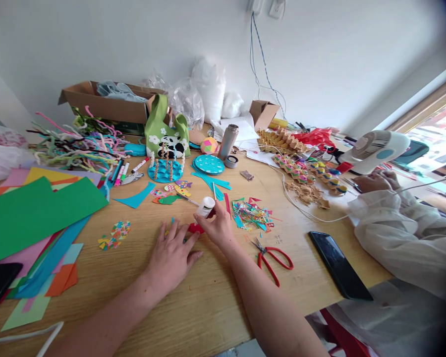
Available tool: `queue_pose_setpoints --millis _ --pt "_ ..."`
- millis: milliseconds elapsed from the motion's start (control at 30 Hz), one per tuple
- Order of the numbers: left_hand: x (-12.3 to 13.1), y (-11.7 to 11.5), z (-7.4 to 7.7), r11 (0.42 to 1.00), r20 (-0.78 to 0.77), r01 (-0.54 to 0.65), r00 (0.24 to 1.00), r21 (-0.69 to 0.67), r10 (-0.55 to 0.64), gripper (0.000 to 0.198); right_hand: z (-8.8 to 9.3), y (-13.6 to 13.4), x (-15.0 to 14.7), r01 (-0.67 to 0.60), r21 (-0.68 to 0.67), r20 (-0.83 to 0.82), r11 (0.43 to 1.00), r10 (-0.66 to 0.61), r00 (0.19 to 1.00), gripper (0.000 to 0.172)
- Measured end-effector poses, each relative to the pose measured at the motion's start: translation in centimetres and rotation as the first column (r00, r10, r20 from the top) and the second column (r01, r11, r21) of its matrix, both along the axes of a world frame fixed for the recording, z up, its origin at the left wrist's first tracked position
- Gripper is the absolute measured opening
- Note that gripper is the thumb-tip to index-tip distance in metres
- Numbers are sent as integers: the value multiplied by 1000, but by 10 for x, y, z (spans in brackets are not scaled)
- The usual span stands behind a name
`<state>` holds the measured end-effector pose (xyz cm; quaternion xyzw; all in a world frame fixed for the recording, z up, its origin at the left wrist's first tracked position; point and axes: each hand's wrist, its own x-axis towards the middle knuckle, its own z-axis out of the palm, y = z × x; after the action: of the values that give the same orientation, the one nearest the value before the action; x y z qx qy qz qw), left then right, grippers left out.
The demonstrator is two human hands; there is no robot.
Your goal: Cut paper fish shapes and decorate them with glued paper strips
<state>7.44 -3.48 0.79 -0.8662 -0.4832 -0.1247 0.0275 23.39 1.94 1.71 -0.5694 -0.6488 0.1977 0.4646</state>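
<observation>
My right hand (pixel 219 225) grips a small white glue bottle (pixel 205 206), tilted over a red paper piece (pixel 196 228) on the table. Flat on the tabletop, my left hand (pixel 173 255) has its fingers spread, their tips touching the near side of the red piece and some small coloured bits. Just beyond my hands lie decorated paper fish (pixel 169 198). To the right of my right hand is a heap of coloured paper scraps (pixel 251 214), with red-handled scissors (pixel 271 259) open below it. A patch of paper confetti (pixel 115 235) lies left of my left hand.
Coloured paper sheets (pixel 40 213) cover the left side, with pipe cleaners (pixel 82 141) behind. A steel flask (pixel 229 142) stands at the back near blue discs (pixel 208 164). A phone (pixel 338 265), a white fan (pixel 375 148) and another person's sleeve (pixel 397 243) are on the right.
</observation>
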Motion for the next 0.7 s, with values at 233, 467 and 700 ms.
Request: queue_pose_setpoints --millis 233,467,700 --pt "0 0 3 1000 -7 7 1000 -18 -7 42 2 0 -1 8 -19 1 1000 -8 1000 22" --pt "0 -1 3 1000 -9 12 1000 -15 -12 42 4 -2 -1 -12 -32 8 999 12 1000 20" --pt "0 -1 6 1000 -19 8 1000 -25 -8 41 5 -3 -1 -43 -51 -5 998 43 999 20"
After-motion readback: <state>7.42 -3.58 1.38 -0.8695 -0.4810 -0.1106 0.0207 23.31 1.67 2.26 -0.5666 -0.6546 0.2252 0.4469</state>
